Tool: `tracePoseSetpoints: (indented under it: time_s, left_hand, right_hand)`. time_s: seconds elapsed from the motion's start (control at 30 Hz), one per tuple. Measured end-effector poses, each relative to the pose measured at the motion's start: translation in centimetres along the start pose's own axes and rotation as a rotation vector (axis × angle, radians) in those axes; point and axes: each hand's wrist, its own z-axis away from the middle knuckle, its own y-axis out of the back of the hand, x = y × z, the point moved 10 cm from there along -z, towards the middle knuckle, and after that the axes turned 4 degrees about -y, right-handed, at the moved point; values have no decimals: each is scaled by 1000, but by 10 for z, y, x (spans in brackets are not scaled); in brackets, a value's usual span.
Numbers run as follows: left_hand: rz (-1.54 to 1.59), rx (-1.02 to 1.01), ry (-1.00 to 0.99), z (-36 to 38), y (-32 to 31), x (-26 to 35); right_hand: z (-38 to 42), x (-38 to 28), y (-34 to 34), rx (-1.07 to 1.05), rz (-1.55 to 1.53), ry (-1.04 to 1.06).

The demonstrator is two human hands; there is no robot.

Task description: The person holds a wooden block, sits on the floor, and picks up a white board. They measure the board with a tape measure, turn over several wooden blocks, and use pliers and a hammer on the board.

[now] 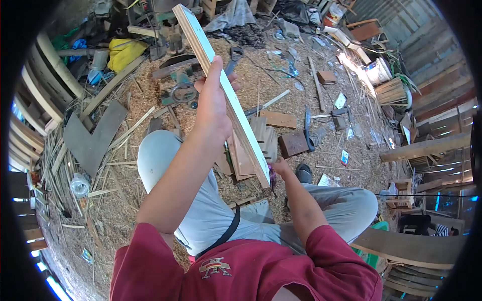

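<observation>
A long narrow plywood board (235,108), pale on its face with layered edges, is held up at a slant in front of me. My left hand (215,103) is wrapped round it above its middle, thumb on the pale face. Near the board's lower end is my right hand (282,167), its fingers curled beside a small purple thing (272,178) that is too small to make out. Under the board lie short grooved wooden pieces (263,135) and a flat light panel (242,158).
A brown block (293,144), a hammer (337,113), a handsaw (233,59) and a green power tool (179,88) lie on the shaving-covered floor. A grey V-shaped sheet (94,138) is at the left. A wooden bench (411,246) stands at the lower right.
</observation>
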Motion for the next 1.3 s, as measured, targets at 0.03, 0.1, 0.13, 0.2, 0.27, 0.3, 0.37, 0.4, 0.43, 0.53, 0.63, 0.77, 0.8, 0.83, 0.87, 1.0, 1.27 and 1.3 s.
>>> tracePoseSetpoints:
  time_s: [0.03, 0.1, 0.13, 0.2, 0.27, 0.3, 0.37, 0.4, 0.43, 0.53, 0.63, 0.77, 0.8, 0.83, 0.87, 1.0, 1.27, 1.3]
  left_hand:
    - [-32, 24, -4, 0, 5, 1]
    - [-48, 21, 30, 2, 13, 4]
    - [-52, 17, 49, 2, 16, 5]
    - [-66, -63, 111, -1, 19, 1]
    - [-57, -40, 165, 6, 16, -3]
    - [-74, -47, 190, 4, 17, -10]
    - [-108, -63, 242, -5, 21, -23]
    - [-92, -61, 278, -6, 20, -31]
    - [-77, -61, 312, -7, 18, -37]
    - [-77, -87, 364, -1, 5, -49]
    - [-75, -103, 384, -2, -8, -60]
    - [-104, -136, 336, -2, -22, -67]
    - [-102, -146, 325, -2, -26, -68]
    - [-98, -161, 311, -2, -30, -69]
    - [-90, -177, 294, -2, -34, -69]
    - [31, -242, 252, 4, -55, -64]
    - [109, -437, 282, 26, -82, -56]
    - [106, -460, 267, 27, -83, -56]
  right_hand:
    - [0, 1, -6, 58, -14, -11]
    - [6, 2, -14, 184, -45, -43]
    - [17, -1, -9, 272, -167, -14]
    - [36, -1, -4, 302, -375, -125]
    - [28, 2, -9, 238, -613, -174]
    - [10, 13, -19, 160, -747, -171]
    - [3, 7, -14, 88, -924, -109]
    - [15, -9, 4, 95, -969, -50]
    - [14, -10, 11, 102, -1016, 11]
    - [-3, 25, -6, 154, -733, 4]
    - [54, 3, -6, 225, -404, 66]
    - [96, -23, -4, 380, 105, 15]
    - [98, -22, -5, 373, 140, -11]
    - [91, -14, -10, 325, 112, -32]
    - [83, -8, -12, 280, 85, -49]
    - [79, 7, 4, 270, 24, -179]
    - [83, -70, 130, 684, -619, 188]
    - [79, -95, 154, 695, -717, 279]
